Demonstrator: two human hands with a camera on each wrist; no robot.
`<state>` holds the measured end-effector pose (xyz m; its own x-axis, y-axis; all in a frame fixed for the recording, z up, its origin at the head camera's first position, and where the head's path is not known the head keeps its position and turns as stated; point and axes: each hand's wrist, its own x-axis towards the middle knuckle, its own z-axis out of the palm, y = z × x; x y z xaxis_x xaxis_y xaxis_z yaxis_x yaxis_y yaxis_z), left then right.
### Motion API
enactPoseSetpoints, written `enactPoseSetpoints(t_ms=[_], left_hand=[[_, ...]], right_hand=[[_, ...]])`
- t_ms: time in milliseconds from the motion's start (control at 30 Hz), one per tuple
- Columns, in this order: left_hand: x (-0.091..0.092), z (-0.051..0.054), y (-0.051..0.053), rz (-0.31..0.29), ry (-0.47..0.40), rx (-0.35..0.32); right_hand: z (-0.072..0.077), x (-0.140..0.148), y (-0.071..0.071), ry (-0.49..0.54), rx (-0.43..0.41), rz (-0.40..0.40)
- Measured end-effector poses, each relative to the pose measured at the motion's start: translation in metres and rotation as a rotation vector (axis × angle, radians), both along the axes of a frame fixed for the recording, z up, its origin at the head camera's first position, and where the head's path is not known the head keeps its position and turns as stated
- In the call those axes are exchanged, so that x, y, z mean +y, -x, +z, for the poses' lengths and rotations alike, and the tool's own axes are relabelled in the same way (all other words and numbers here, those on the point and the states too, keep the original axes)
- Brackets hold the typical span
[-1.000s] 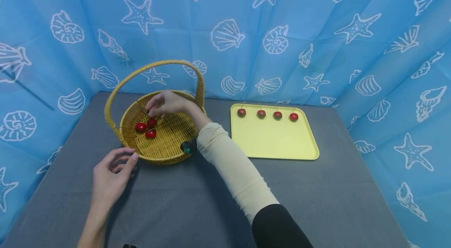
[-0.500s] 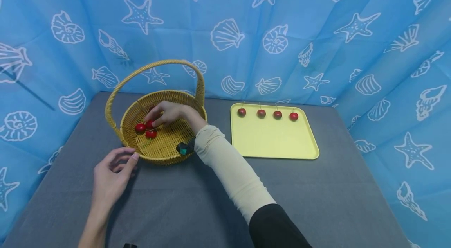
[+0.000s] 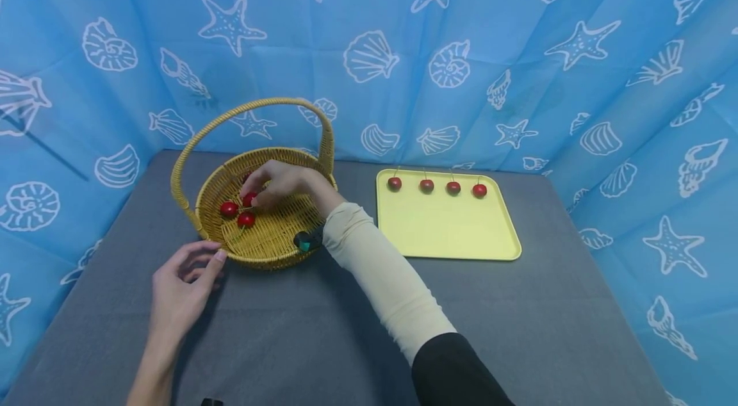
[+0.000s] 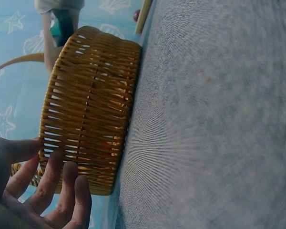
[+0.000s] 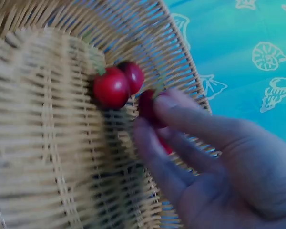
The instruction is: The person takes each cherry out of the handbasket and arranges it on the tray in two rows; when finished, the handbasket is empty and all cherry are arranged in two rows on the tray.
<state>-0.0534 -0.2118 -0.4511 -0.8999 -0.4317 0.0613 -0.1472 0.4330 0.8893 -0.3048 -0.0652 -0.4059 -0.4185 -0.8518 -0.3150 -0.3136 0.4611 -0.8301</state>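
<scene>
A round woven basket (image 3: 288,257) with a tall handle stands at the left of the table. Inside it, in the head view, lie red cherries (image 3: 229,209), bunched toward the left. My right hand (image 3: 282,182) reaches into the basket, and in the right wrist view thumb and fingers pinch a dark red cherry (image 5: 148,108). Two cherries (image 5: 111,88) touch each other beside it; more red shows below, partly hidden by the fingers. At the basket's near left rim, my left hand (image 3: 183,284) holds the edge between thumb and fingers; the basket wall (image 4: 86,105) fills its wrist view.
A yellow tray (image 3: 450,227) lies to the right of the basket, with several cherries (image 3: 426,186) in a row along its far edge, stems up. Grey cloth (image 3: 346,329) covers the table. A blue curtain (image 3: 403,118) with shell prints hangs behind and at the sides.
My right hand lowered onto the cherries in the basket, then shifted slightly right, its fingers closing on one cherry. The left hand stayed at the rim.
</scene>
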Motion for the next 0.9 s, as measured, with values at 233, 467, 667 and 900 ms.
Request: enactPoseSetpoints(t_ms=[233, 467, 667, 900], left_hand=[[0.000, -0.001, 0.001, 0.015, 0.008, 0.005], [0.000, -0.003, 0.002, 0.021, 0.008, -0.005], [0.001, -0.003, 0.003, 0.025, 0.006, -0.008], [0.000, -0.003, 0.004, 0.028, 0.007, -0.005]], right_hand=[[0.016, 0.012, 0.007, 0.119, -0.124, -0.017], [0.035, 0.027, 0.008, 0.174, -0.156, -0.036], [0.046, 0.044, 0.007, 0.219, -0.060, 0.031], [0.057, 0.071, 0.003, 0.281, 0.002, 0.075]])
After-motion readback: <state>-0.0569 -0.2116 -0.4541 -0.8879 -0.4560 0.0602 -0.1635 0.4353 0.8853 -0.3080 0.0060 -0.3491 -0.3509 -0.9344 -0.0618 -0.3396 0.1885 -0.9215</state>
